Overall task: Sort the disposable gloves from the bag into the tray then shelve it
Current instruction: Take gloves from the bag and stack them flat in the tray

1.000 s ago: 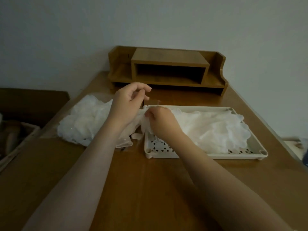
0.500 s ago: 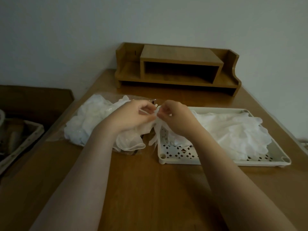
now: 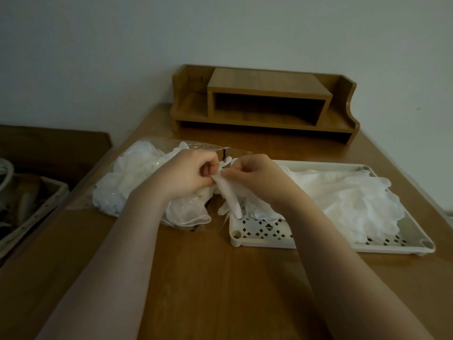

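Two hands on one glove right now, so going left to right: off the table's left edge sits a woven basket of dim stuff I can't make out, not in the way. Next is the clear bag with a heap of crumpled gloves inside, its mouth facing right and a cuff spilling out near the front. The left hand is curled, fingers pinching the top of a single glove, and the right hand pinches the same end from the other side, so both are basically touching it, neither nearer. That glove hangs with its long axis running top to bottom, fingers drooping over the tray's left rim. The tray lies just to the right, already holding a flat pile of gloves across most of it. My guess is the next move is a short carry rightward onto that pile. The wooden shelf sits at the back against the wall, nothing between it and the tray.
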### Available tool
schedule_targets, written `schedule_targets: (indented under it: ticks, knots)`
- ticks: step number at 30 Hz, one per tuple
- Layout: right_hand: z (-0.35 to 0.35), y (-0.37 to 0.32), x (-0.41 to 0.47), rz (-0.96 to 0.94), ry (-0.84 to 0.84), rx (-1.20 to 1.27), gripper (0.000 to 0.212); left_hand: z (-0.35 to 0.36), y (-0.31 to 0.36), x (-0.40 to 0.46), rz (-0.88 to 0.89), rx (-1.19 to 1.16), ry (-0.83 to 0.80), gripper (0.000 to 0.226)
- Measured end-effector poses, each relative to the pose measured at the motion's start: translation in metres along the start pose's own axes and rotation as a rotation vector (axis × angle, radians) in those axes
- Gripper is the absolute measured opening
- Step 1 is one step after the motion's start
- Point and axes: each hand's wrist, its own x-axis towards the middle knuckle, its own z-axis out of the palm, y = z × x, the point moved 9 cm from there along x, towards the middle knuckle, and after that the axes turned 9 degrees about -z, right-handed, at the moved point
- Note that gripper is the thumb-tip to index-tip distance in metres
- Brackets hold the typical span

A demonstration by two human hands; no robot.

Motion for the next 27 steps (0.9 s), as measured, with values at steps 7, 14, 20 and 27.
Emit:
schedule_targets:
  ticks: [7,14,20,27]
  knots:
    - [-0.017,0.007,-0.001,0.066,0.071,-0.014,0.021,0.003,0.0,-0.001,-0.025,-0.022,-0.03,0.045]
    - [-0.028,-0.001,-0.002,0.024,0.287,0.36,0.012,0.022,-0.014,0.002,-0.066,-0.076,-0.186,0.019]
    - [-0.023,0.03,-0.004,0.262,0.381,0.654,0.017,0.011,-0.017,-0.002,-0.099,-0.214,-0.138,0.041]
    - [-0.029,0.038,-0.007,0.316,0.502,0.614,0.029,0.005,0.008,-0.002,-0.016,0.004,-0.03,0.023]
